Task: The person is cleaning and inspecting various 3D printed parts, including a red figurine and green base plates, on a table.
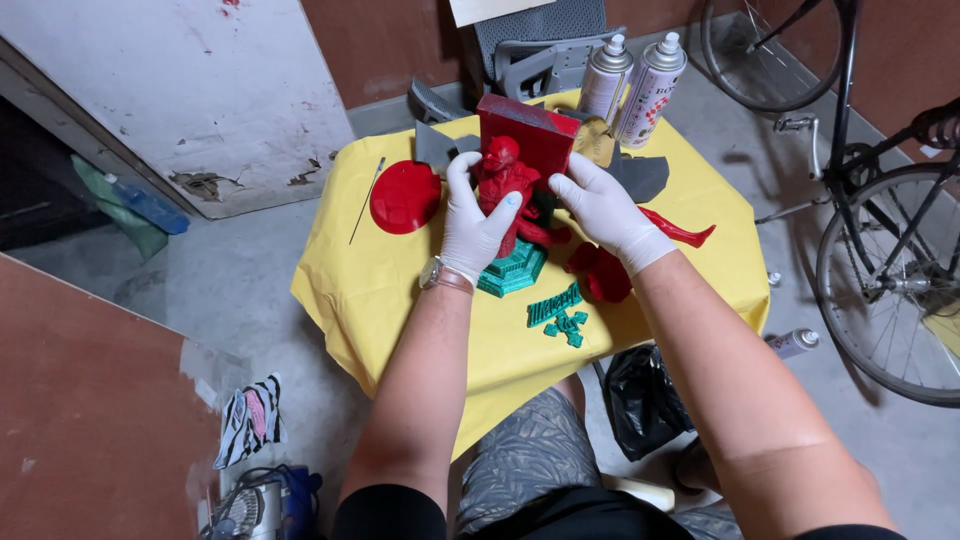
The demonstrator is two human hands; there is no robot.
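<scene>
Two gloved hands, left hand point(476, 222) and right hand point(604, 212), clasp the red figure point(507, 180); fingers point(462, 172) wrap its sides above the teal base point(512, 270).

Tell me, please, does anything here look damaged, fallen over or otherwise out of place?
Yes. A spray can lies on its side on the floor right of the yellow table, while two others stand upright. The grey panel at upper left has chipped, peeling paint.

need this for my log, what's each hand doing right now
Left hand: closed around the red figurine, gripping its body.
Right hand: fingers on the figurine's other side, holding it too.
</scene>
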